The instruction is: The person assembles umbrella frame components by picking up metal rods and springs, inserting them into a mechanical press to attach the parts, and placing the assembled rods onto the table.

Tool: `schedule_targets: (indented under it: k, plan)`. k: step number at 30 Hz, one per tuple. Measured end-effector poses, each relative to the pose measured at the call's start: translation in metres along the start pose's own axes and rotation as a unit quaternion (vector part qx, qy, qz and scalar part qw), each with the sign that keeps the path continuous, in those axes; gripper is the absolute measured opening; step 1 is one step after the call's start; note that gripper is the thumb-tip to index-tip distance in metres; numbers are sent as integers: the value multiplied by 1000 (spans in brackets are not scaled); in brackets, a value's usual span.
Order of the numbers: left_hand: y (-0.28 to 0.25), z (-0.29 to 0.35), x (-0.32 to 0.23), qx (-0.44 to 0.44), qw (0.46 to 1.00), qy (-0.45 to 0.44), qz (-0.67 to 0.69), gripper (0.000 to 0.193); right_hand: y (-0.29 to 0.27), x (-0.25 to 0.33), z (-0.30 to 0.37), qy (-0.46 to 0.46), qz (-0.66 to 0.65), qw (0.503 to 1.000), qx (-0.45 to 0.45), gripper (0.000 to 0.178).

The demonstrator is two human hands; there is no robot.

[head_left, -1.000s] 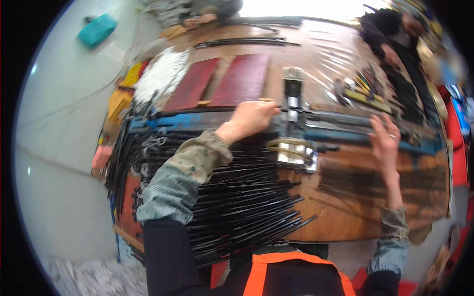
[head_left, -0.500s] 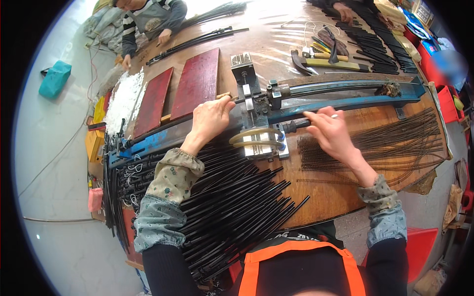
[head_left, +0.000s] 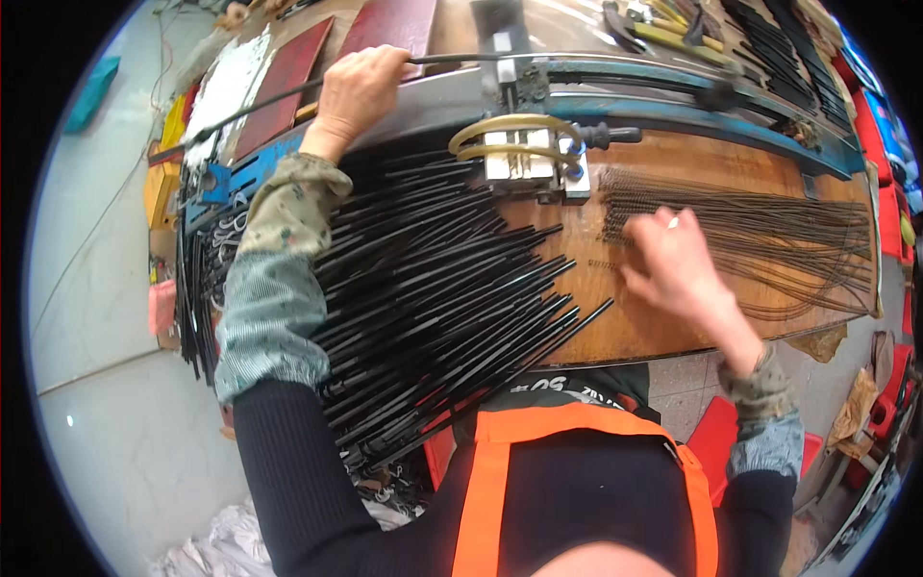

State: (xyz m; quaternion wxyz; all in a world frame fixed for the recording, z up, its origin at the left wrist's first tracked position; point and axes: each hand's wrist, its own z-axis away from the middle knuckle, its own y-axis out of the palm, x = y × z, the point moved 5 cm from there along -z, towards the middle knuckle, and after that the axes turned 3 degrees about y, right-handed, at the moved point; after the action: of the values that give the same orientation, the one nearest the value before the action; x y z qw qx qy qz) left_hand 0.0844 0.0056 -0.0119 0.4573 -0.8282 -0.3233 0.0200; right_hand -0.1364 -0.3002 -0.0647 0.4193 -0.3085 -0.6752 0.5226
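My left hand (head_left: 361, 96) is closed around a long thin black rod (head_left: 255, 111), whose right end reaches the metal clamping jig (head_left: 502, 72). Over the near ends of a bundle of long thin coil springs (head_left: 760, 226) hovers my right hand (head_left: 678, 264), slightly blurred, thumb and fingers apart and bent, with nothing visible in them. Whether its fingertips touch a spring I cannot tell. Between the hands, a clamp block (head_left: 529, 159) carries looped yellowish hoses (head_left: 481, 125) and a black handle (head_left: 615, 135). A blue rail (head_left: 673, 111) extends rightward from the jig.
Many black rods (head_left: 433, 288) lie piled in front of me. Dark red boards (head_left: 288, 87) and a white heap (head_left: 221, 91) are at the far left. A hammer (head_left: 673, 40) and other tools lie beyond the rail, near more black pieces (head_left: 779, 58).
My right hand has let go of the black handle and moved down to the springs. My left hand now grips a black rod out beyond the jig's left side. The view has tilted nearer to me.
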Motion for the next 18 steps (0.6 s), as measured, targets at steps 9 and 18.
schedule_targets:
  k: [9, 18]
  plan:
    - [-63, 77, -92, 162, 982, -93, 0, 17, 26, -10, -9, 10, -86, 995, -50, 28]
    - [-94, 115, -150, 361, 893, -205, 172, 31, 28, -4, -9, -12, -174, 984, 39, 7]
